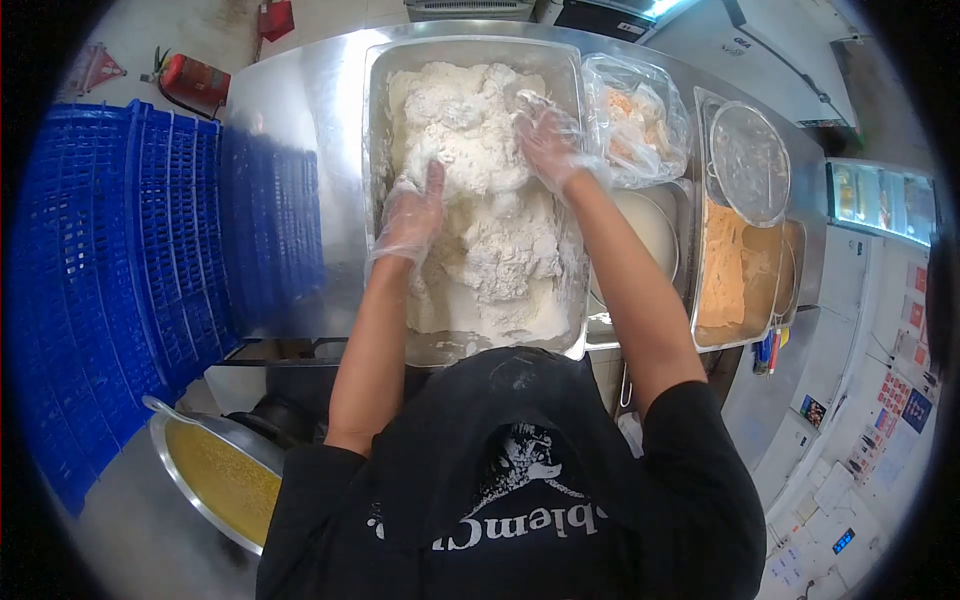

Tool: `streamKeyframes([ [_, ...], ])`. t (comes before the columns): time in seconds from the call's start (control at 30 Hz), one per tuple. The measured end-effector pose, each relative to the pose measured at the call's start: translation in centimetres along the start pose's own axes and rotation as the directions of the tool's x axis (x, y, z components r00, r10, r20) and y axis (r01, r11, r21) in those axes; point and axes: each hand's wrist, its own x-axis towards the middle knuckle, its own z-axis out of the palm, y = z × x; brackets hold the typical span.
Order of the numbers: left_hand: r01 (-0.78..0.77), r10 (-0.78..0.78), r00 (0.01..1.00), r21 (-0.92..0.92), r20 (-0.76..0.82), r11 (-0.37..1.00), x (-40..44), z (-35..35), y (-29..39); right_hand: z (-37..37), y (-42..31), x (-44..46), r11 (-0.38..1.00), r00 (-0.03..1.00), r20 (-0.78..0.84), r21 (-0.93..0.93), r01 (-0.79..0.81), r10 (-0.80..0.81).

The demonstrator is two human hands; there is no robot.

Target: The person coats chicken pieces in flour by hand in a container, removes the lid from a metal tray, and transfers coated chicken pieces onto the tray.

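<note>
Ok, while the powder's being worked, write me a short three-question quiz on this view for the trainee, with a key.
1. True or false: in the tray of white powder, the left hand is gloved but the right hand is bare.

2. Which thing lies just right of the tray, near its far end?
A) a fire extinguisher
B) a clear plastic bag
C) a pot of yellow contents

3. Fill in the colour: the plastic crates on the left are ____.

Key: 1. False; both hands wear clear plastic gloves. 2. B. 3. Blue.
</note>
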Motion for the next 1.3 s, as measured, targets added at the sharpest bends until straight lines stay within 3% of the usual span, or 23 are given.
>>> streamKeyframes([
  [0.03, -0.119, 0.129, 0.987, 0.104, -0.095, 0.987, -0.8, -0.1, 0.6, 0.0, 0.2, 2.4, 0.976, 0.998, 0.033, -0.207, 0.068, -0.062],
  [0.07, -0.121, 0.132, 0.986, 0.106, -0.102, 0.987, -0.3, -0.2, 1.1, -0.1, 0.4, 4.7, 0.905, 0.99, 0.067, -0.401, 0.14, -0.124],
  [0.13, -0.014, 0.013, 0.995, -0.01, -0.094, 1.0, 2.8, -0.1, 2.3, -1.3, -1.0, 6.9, 0.992, 0.993, -0.119, 0.12, 0.03, -0.016],
  [0.17, 0.02, -0.024, 0.996, -0.05, -0.091, 0.999, 4.5, 0.2, 2.6, -0.8, -1.6, 7.4, 0.986, 0.992, -0.124, 0.163, 0.039, -0.019],
  [0.37, -0.226, 0.142, 0.919, -0.197, -0.369, 0.954, 10.0, 1.1, 4.1, 0.3, -3.2, 6.4, 0.932, 1.0, 0.011, 0.361, 0.019, -0.025],
  [0.4, -0.174, 0.127, 0.975, -0.28, -0.18, 0.944, 11.3, 0.5, 3.4, 0.3, -3.9, 5.5, 0.927, 0.997, 0.031, 0.372, 0.05, -0.066],
  [0.47, -0.12, 0.13, 0.991, -0.346, 0.007, 0.93, 12.4, 0.1, 2.7, -1.0, -4.7, 3.7, 0.936, 0.996, 0.081, 0.347, -0.052, 0.026],
  [0.53, -0.11, 0.108, 0.994, -0.104, -0.025, 0.988, 9.5, 0.3, 3.3, -2.2, -4.6, 2.1, 0.896, 0.964, 0.265, 0.435, -0.09, -0.031],
  [0.6, -0.071, 0.07, 0.997, -0.024, -0.025, 0.997, 6.6, 0.1, 3.9, -1.0, -4.4, 0.0, 0.889, 0.96, 0.278, 0.431, -0.157, 0.034],
  [0.67, -0.042, 0.013, 0.987, 0.179, 0.158, 0.983, 3.9, -0.8, 4.4, 0.3, -3.6, -0.5, 0.876, 0.948, 0.303, 0.426, -0.227, 0.098],
  [0.7, -0.017, -0.023, 0.985, 0.23, 0.172, 0.973, 2.0, -1.6, 5.4, 1.0, -2.5, -0.4, 0.823, 0.922, 0.385, 0.511, -0.248, 0.039],
  [0.73, -0.009, -0.031, 0.985, 0.225, 0.17, 0.974, 2.2, -1.7, 5.0, 1.6, -1.5, -0.2, 0.762, 0.889, 0.457, 0.586, -0.276, -0.03],
  [0.77, -0.04, 0.031, 0.984, 0.051, 0.176, 0.998, 2.6, -1.8, 4.4, 2.1, -0.6, 0.1, 0.764, 0.886, 0.462, 0.583, -0.277, -0.031],
  [0.8, -0.075, 0.096, 0.981, -0.125, 0.169, 0.989, 3.1, -1.8, 3.8, 2.5, 0.3, 0.6, 0.774, 0.932, 0.362, 0.595, -0.215, -0.019],
  [0.83, -0.003, 0.023, 0.996, -0.217, 0.087, 0.976, 5.2, -0.9, 2.5, 3.0, 1.1, 1.0, 0.785, 0.966, 0.258, 0.6, -0.153, -0.009],
  [0.87, -0.002, 0.021, 0.996, -0.218, 0.087, 0.976, 4.9, -1.1, 2.8, 2.6, 0.8, 0.7, 0.79, 0.979, 0.203, 0.601, -0.121, -0.005],
  [0.9, 0.009, -0.006, 1.0, -0.113, 0.026, 0.994, 4.5, -1.4, 3.2, 2.3, 0.5, 0.4, 0.796, 0.989, 0.147, 0.599, -0.088, -0.001],
  [0.93, 0.025, -0.026, 0.999, -0.008, -0.037, 1.0, 4.0, -1.5, 3.6, 1.8, 0.3, 0.0, 0.94, 0.985, 0.166, 0.34, -0.004, -0.056],
  [0.97, -0.105, 0.113, 0.991, 0.107, -0.074, 0.989, 4.0, -1.0, 2.9, 0.3, -0.9, -1.2, 0.994, 0.975, 0.198, 0.052, 0.094, -0.103],
  [1.0, -0.109, 0.118, 0.99, 0.107, -0.079, 0.988, 3.2, -0.8, 2.6, -1.5, -2.5, -2.5, 0.952, 0.961, 0.242, -0.237, 0.196, -0.137],
  [1.1, -0.173, 0.151, 0.985, 0.363, 0.087, 0.916, 2.0, 0.8, 0.8, 1.2, -2.6, -5.4, 0.986, 0.974, 0.21, -0.124, 0.115, -0.087],
  [1.2, -0.103, 0.06, 0.974, 0.189, 0.217, 0.977, -0.1, 1.1, 0.5, 3.7, -1.9, -7.2, 0.974, 0.987, 0.053, -0.164, 0.155, -0.149],
  [1.3, -0.185, 0.169, 0.977, 0.122, 0.128, 0.975, -0.6, 3.4, -1.1, 4.6, -1.6, -7.4, 0.997, 0.907, 0.415, 0.008, 0.08, -0.076],
])
